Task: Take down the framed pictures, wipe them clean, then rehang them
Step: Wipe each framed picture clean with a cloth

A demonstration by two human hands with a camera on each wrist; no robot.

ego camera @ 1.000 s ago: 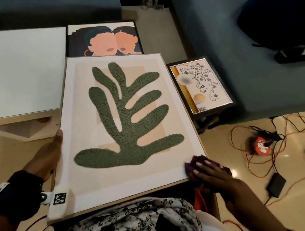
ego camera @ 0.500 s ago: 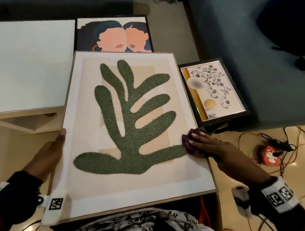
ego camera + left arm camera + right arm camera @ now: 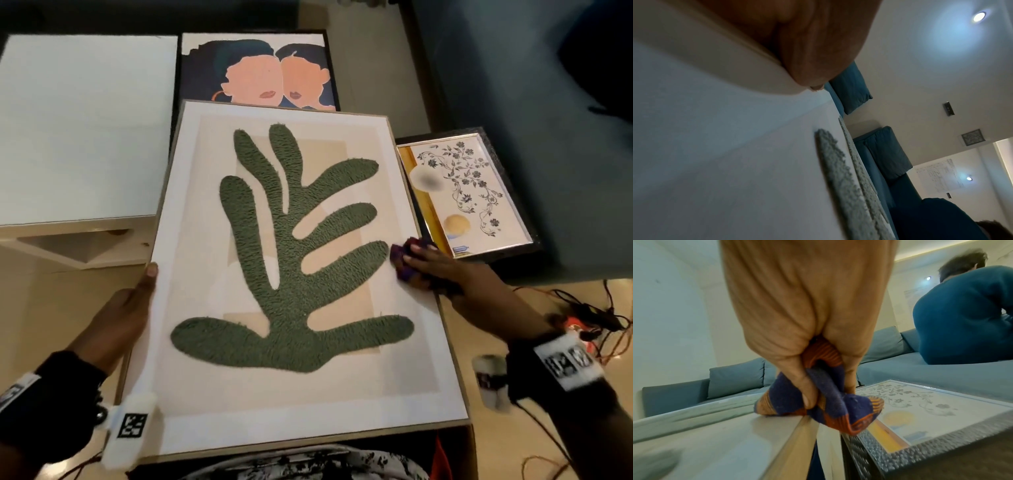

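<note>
The person is wiping the leaf picture [image 3: 301,274], which is lying face up across the lap, its near edge toward the body. The right hand [image 3: 435,270] is clenching a bunched purple and orange cloth [image 3: 818,395] and pressing it onto the glazing at the right border, where the wad is overhanging the frame edge. The left hand [image 3: 126,315] is gripping the left rail: the thumb is lying along the top edge; the remaining fingers are hidden underneath.

For a sound wipe, the person is best keeping the left hand braced so the frame is not sliding, and running the cloth in overlapping passes parallel to the rail, with light, even pressure.

The long axis of the picture is running away from the body, tilted slightly to the left at the far end. The leaf lobes are pointing away from the person, toward the portrait picture [image 3: 260,72]. The floral picture [image 3: 469,192] is lying just beside the right edge.
</note>
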